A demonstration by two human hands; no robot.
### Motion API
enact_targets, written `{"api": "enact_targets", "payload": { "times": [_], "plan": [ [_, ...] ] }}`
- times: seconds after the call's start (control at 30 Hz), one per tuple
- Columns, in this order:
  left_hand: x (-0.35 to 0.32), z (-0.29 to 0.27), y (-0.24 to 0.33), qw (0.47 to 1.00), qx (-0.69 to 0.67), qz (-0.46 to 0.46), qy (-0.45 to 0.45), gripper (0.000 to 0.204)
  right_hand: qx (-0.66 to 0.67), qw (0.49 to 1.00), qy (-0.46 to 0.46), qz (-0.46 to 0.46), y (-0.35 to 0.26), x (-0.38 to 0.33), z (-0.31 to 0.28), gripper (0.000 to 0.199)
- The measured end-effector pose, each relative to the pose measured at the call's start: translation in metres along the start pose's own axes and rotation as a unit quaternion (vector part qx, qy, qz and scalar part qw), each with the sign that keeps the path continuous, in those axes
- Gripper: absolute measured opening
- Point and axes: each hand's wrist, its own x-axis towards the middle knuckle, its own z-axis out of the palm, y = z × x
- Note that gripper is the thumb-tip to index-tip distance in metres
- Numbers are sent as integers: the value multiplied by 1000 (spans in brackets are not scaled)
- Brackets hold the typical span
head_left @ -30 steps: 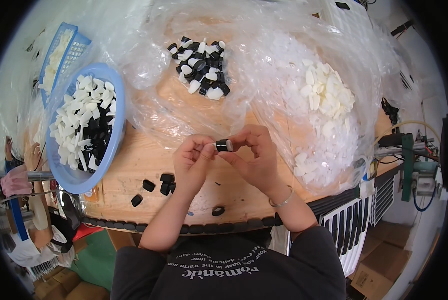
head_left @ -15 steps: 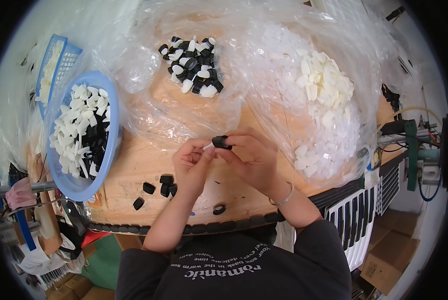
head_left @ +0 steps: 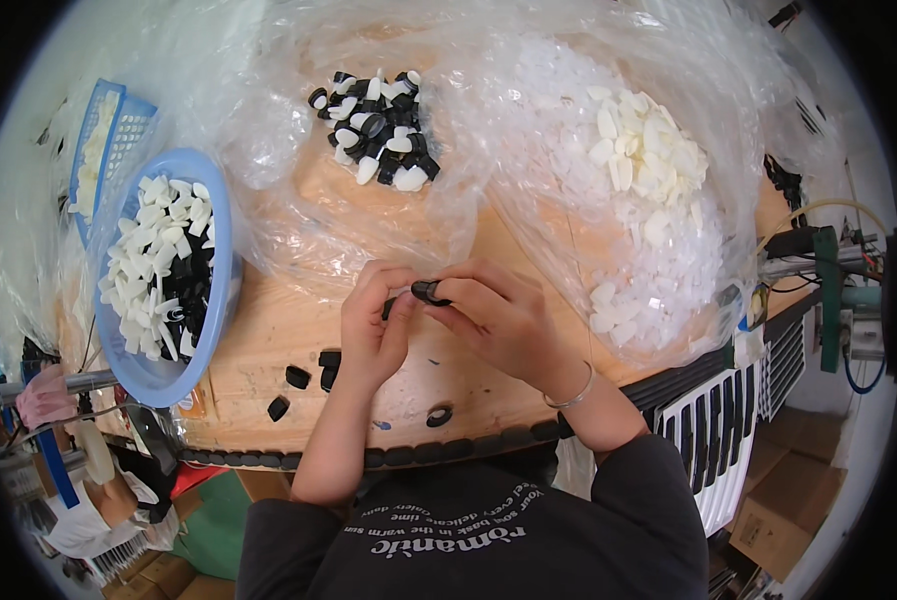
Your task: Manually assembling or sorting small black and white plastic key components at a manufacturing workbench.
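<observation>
Close together over the middle of the table, both of my hands are closed on small parts. Between the thumb and fingers of my left hand [head_left: 376,325] is a small black plastic piece [head_left: 389,307], partly covered. My right hand [head_left: 498,315] pinches a dark, rounded black plastic cap [head_left: 430,292] by its side, right beside the left fingertips. Whether the two parts touch, I cannot tell. Below and left of my hands lie several loose black pieces [head_left: 296,377]. A black ring-shaped piece [head_left: 439,415] rests near the front edge.
At left, a blue basin [head_left: 230,270] holds white and black pieces, with a blue basket [head_left: 133,125] behind it. Black-and-white parts [head_left: 378,130] are heaped at the far middle. Translucent and cream pieces [head_left: 653,150] lie on plastic sheeting [head_left: 368,245] at right. A ribbed black strip [head_left: 448,449] lines the front edge.
The white piece at my left fingertips is out of sight, and a black piece shows in that hand. The black cap in my right hand has turned and shifted slightly left.
</observation>
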Motion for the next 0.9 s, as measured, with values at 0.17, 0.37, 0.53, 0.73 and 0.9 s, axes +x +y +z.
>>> {"api": "enact_targets", "payload": {
  "times": [0.17, 0.37, 0.53, 0.73, 0.9],
  "plan": [
    [4, 11, 13, 986, -160, -29, 35, 24, 0, 998, 0, 58, -7, -3, -1, 23],
    [-6, 10, 1, 970, -232, -69, 12, 30, 2, 999, 31, 16, -3, -6, 5, 24],
    [-1, 9, 8, 990, -137, -46, 10, 30, -17, 999, 17, 31, -7, -7, 2, 24],
    [6, 12, 11, 994, 58, 82, 47, 35, -7, 997, 34, 63, -8, -6, 1, 21],
    [4, 16, 9, 947, 226, 205, 100, 46, -58, 997, 39, 22, -3, -7, 6, 20]
  ]
}}
